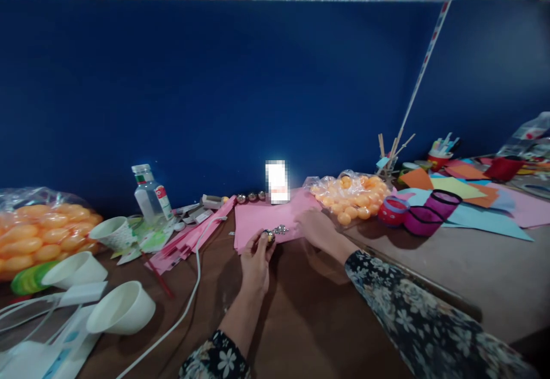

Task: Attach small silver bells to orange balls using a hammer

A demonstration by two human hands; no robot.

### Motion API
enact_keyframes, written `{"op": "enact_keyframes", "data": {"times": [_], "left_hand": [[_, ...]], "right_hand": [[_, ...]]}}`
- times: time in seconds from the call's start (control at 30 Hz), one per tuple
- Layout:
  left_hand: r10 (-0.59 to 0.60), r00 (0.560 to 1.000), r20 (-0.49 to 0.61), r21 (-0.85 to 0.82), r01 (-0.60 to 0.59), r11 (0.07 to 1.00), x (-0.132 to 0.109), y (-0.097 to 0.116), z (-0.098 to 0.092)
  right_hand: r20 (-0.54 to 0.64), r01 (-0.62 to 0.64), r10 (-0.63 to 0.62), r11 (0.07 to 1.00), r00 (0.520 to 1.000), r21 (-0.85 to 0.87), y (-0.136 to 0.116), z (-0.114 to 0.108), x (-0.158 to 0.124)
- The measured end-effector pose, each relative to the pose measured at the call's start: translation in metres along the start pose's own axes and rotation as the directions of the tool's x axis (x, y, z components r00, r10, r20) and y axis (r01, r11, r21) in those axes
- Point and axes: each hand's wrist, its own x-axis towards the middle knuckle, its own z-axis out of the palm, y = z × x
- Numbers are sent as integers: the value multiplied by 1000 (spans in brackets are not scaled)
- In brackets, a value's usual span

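Note:
My left hand (254, 261) is closed on a small shiny metallic ball (269, 237), pinched between thumb and fingers at the near edge of a stack of pink paper (253, 218). Just right of the ball, a cluster of tiny silver beads (281, 229) shows over the paper; whether it is joined to the ball I cannot make out. My right hand (317, 229) reaches over the right part of the pink sheets, its fingers blurred and partly hidden. Along the far edge of the paper sit several dark shiny balls (251, 197), beside a bright pixelated patch.
Bags of orange balls (358, 193) lie to the right and far left. At left are paper cups (122, 308), a clear bottle (150, 196), pink strips (193, 236) and a white cable (195, 287). Purple mesh cups (423, 220) and coloured paper (464, 213) are at right. A blue partition (215, 93) stands behind.

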Motion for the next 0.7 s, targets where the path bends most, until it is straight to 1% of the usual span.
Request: {"op": "enact_keyframes", "data": {"times": [0.1, 0.2, 0.3, 0.47, 0.7], "left_hand": [[-13, 999, 31, 6, 13, 1000, -1, 1, 1], [-17, 999, 36, 8, 17, 1000, -2, 2, 0], [-19, 999, 29, -15, 20, 1000, -2, 2, 0], [-31, 999, -6, -41, 31, 999, 0, -1, -2], [-24, 1000, 19, -21, 25, 999, 2, -3, -4]], "right_hand": [[43, -19, 21, 999, 999, -46, 0, 5, 6], [69, -31, 38, 996, 997, -88, -2, 12, 11], [71, -41, 49, 992, 996, -116, -3, 16, 12], [70, -40, 51, 989, 996, -143, -4, 18, 9], [87, -30, 42, 991, 995, -129, -6, 18, 7]]}}
